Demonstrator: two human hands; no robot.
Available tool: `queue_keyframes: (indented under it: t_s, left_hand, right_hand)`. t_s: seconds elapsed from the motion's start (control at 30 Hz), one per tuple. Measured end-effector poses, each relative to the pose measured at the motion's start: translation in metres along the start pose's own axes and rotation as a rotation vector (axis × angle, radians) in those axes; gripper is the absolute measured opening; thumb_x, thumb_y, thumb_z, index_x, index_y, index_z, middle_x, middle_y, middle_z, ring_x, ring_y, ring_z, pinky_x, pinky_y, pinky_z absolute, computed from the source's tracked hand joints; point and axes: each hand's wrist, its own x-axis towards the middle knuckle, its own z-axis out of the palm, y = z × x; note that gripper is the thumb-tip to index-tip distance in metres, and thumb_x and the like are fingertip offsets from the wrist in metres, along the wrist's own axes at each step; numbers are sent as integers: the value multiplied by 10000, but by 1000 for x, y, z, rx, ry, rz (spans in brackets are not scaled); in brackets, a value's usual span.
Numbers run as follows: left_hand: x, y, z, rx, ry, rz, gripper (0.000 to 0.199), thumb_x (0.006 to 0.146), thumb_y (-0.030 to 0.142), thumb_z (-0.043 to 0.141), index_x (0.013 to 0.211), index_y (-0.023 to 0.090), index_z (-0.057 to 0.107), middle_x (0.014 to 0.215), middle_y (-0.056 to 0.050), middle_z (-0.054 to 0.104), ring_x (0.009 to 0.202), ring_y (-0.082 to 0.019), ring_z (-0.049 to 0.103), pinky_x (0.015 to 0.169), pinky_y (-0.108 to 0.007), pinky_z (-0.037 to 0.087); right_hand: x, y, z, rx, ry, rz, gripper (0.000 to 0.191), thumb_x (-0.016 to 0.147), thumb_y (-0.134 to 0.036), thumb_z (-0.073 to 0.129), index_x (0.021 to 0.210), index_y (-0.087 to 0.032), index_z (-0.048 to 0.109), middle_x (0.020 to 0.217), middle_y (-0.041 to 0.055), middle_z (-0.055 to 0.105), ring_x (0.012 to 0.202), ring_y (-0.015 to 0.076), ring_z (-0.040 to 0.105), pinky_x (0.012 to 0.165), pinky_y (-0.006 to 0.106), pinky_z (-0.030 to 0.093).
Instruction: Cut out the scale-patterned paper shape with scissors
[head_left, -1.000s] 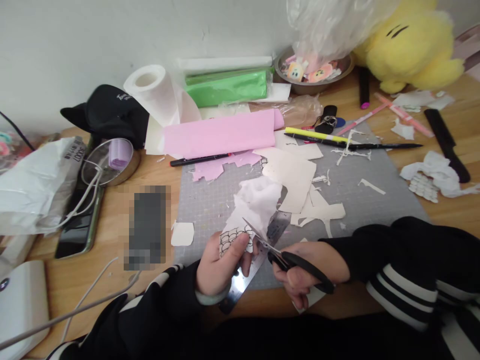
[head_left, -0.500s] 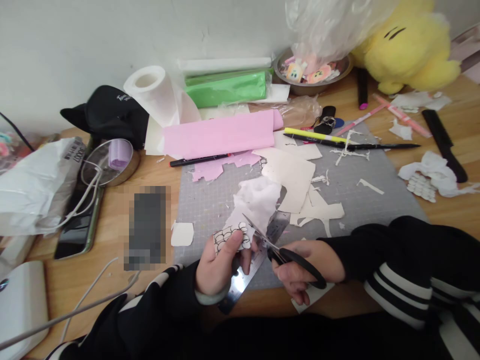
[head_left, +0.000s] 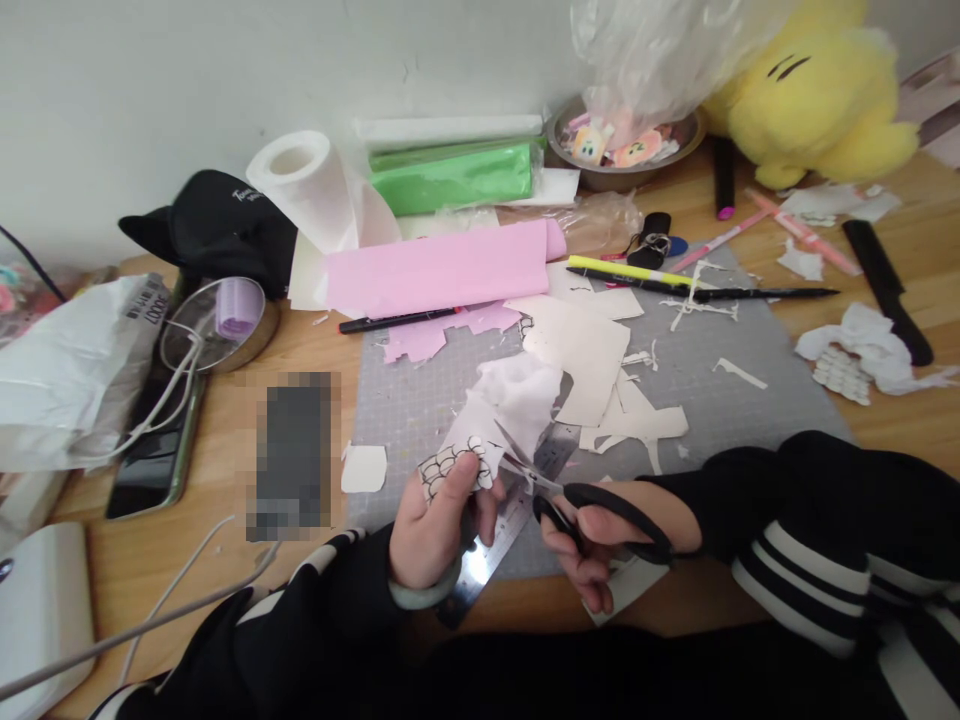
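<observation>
My left hand (head_left: 435,520) pinches a small white paper cutout (head_left: 448,468) with black scale-like outlines, thumb on top. My right hand (head_left: 600,540) has its fingers through the black handles of a pair of scissors (head_left: 534,478). The scissor blades are parted and meet the right edge of the cutout; whether they bite into the paper I cannot tell. Behind the cutout lies crumpled white tissue (head_left: 517,395) on the grey cutting mat (head_left: 697,410). A metal ruler (head_left: 487,560) slants below my hands.
Cream paper scraps (head_left: 581,350) and a pink sheet (head_left: 442,270) lie beyond my hands. Pens (head_left: 630,272) and a black comb (head_left: 889,290) are to the right. A steel bowl (head_left: 630,178) stands at the back, a paper roll (head_left: 315,190) and phone (head_left: 154,455) at left.
The scissors have opened wider, their handles spreading apart in my right hand. The cutout has shifted slightly up and left with my left hand.
</observation>
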Motion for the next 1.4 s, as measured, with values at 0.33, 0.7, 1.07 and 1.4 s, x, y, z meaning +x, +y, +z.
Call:
queue_keyframes:
  t_s: [0.33, 0.7, 1.07, 1.4]
  left_hand:
    - [1, 6, -2, 136, -157, 43, 468, 869, 495, 432, 609, 150, 612, 315, 9, 489, 378, -112, 445, 471, -237, 398]
    - [1, 3, -3, 94, -134, 1, 474, 854, 533, 419, 656, 154, 624, 325, 3, 481, 365, -128, 419, 398, -252, 333]
    - [-1, -2, -3, 20, -67, 12, 457, 847, 520, 452, 651, 143, 619, 324, 16, 473, 329, -94, 389, 364, -225, 291]
    - [1, 5, -2, 140, -149, 10, 480, 858, 517, 430, 609, 152, 618, 340, -3, 477, 379, -123, 427, 414, -250, 345]
  right_hand:
    - [-5, -4, 5, -177, 99, 87, 602, 500, -672, 658, 649, -162, 374, 512, -27, 542, 462, 73, 530, 461, 191, 441]
    - [-5, 5, 2, -75, 176, 47, 455, 624, -489, 705, 661, -150, 404, 481, -42, 538, 407, 56, 513, 412, 156, 447]
    - [-2, 0, 2, -55, -5, -32, 687, 484, -806, 538, 623, -159, 353, 471, -64, 426, 473, 54, 513, 519, 189, 474]
    - [-6, -1, 3, -119, 131, 79, 497, 586, -546, 702, 647, -139, 424, 534, -15, 562, 489, 76, 552, 488, 181, 445]
